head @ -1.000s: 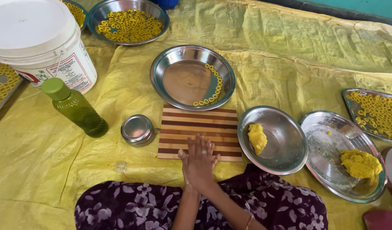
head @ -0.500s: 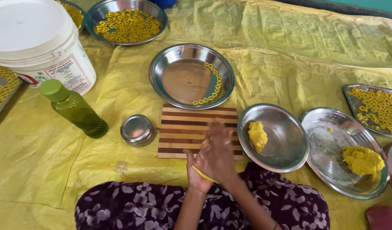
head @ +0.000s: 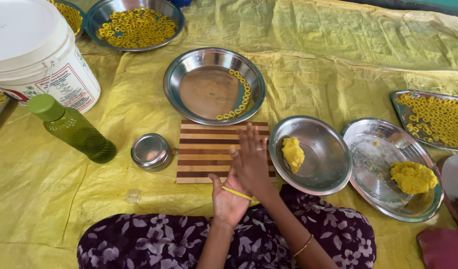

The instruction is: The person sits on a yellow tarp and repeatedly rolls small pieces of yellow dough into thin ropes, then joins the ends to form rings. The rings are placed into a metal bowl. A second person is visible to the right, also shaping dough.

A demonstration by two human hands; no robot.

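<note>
My left hand (head: 228, 201) lies palm up at the near edge of a striped wooden board (head: 205, 149). My right hand (head: 250, 160) presses flat across it, fingers pointing forward over the board. Between the two palms sits a thin yellow dough strand (head: 235, 192), poking out to the left. A steel bowl (head: 333, 172) just right of the board holds a small yellow dough lump (head: 292, 153). Beyond the board, a steel plate (head: 204, 92) carries an arc of small yellow dough rings (head: 239, 102).
A green bottle (head: 72, 128) and a small steel lidded tin (head: 150, 151) lie left of the board, with a white bucket (head: 39, 60) behind. A steel dish (head: 378, 149) at right holds a bigger dough lump (head: 413, 177). Trays of rings (head: 135, 22) (head: 433, 117) rest on the yellow sheet.
My right hand has slid forward over the left palm, rolling the dough into a longer thin strand between them. The view has shifted slightly.
</note>
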